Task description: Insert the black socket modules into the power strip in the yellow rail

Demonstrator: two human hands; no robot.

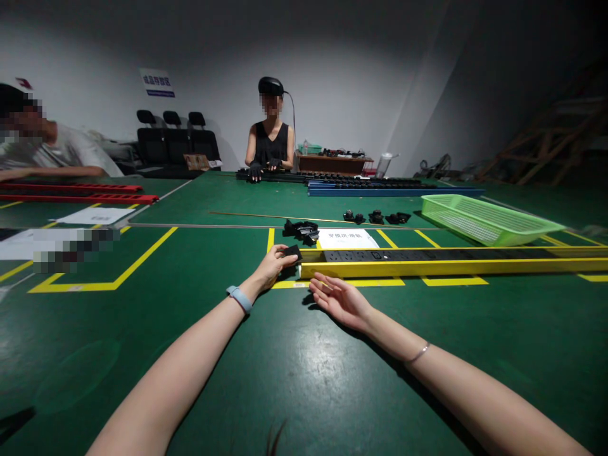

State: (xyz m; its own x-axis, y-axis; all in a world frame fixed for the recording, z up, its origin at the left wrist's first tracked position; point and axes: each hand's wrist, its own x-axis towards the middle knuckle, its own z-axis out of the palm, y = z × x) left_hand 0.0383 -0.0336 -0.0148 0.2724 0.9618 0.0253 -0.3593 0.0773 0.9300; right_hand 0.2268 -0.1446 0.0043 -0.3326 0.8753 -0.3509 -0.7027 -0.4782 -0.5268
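Broad tabletop [313, 392] | left hand [274, 265] pinching black part [292, 253] by rail end [308, 270] | right hand [342, 302] released

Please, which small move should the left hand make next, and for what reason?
Probably the left hand should ease the black piece into the left end of the yellow rail: it holds the piece at that end, and black modules already sit farther along the channel. The right hand is open, near the rail.
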